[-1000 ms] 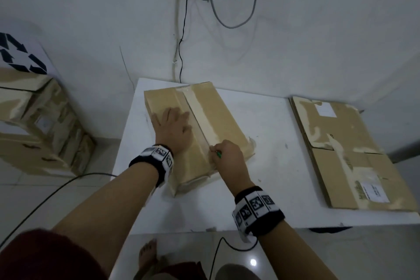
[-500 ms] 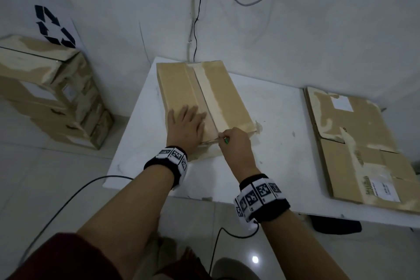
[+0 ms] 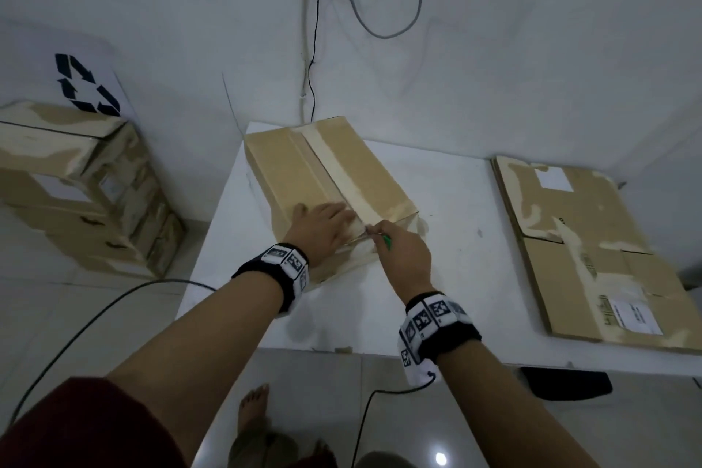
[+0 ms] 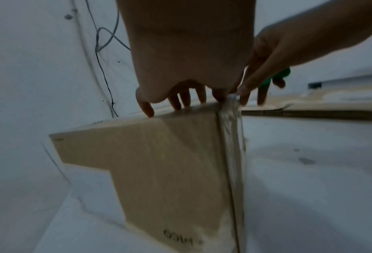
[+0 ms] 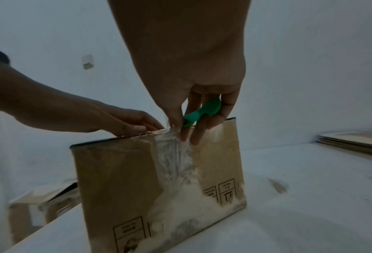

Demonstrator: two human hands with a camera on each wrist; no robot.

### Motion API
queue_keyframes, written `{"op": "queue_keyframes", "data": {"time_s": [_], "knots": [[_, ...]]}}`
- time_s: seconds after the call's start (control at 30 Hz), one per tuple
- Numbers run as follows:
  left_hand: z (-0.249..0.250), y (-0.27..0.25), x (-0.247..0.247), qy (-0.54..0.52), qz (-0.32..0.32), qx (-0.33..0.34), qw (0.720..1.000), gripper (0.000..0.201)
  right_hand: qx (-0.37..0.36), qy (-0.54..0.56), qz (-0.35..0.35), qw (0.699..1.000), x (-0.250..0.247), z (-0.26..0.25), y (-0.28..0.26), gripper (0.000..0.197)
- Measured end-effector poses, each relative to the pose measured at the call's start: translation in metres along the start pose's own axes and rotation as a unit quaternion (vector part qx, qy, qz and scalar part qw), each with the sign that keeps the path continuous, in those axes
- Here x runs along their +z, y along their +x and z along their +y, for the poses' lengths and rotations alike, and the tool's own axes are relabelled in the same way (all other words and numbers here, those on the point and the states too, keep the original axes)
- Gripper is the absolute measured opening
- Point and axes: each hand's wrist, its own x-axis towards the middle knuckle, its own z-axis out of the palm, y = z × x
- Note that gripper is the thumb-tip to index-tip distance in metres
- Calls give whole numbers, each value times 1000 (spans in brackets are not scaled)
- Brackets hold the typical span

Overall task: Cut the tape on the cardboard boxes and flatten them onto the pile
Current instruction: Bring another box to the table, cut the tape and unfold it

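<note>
A long taped cardboard box lies on the white table, its clear tape strip running along the top seam. My left hand lies flat on the box top near its near end, fingers straight. My right hand grips a small green cutter, its tip at the tape where the top meets the near end face. The box's end face shows torn, whitish tape residue.
A pile of flattened cardboard lies on the table's right side. Stacked closed boxes stand on the floor at left under a recycling sign. Cables hang on the wall behind. A bare foot shows below the table's near edge.
My right hand with the cutter has drawn back along the seam to the box's near edge. The left hand slid toward the near end too. The head view shifted back and up.
</note>
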Motion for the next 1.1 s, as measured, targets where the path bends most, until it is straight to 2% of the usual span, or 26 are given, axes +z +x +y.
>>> {"op": "queue_keyframes", "data": {"time_s": [0.1, 0.2, 0.27, 0.4, 0.57, 0.77, 0.97, 1.1], "knots": [[13, 27, -23, 36, -77, -20, 996, 65, 42, -36, -11, 998, -13, 0, 27, 22], [17, 53, -38, 52, -144, -4, 988, 77, 71, -48, -16, 996, -19, 1, 43, 26], [13, 67, -44, 42, -166, 15, 985, 80, 76, -53, -16, 996, -20, 3, 48, 25], [7, 80, -45, 66, -166, 74, 981, 88, 104, -48, -7, 993, -20, 5, 56, 30], [6, 94, -50, 80, -188, 94, 974, 100, 124, -31, -5, 992, -18, 8, 62, 29], [14, 105, -54, 86, -196, 115, 970, 92, 145, -7, 9, 989, -15, 9, 63, 32], [13, 102, -49, 104, -183, 131, 969, 98, 139, 36, -2, 990, -20, 12, 57, 40], [13, 99, -46, 126, -176, 133, 967, 98, 126, 59, 18, 990, -15, 15, 48, 34]]}}
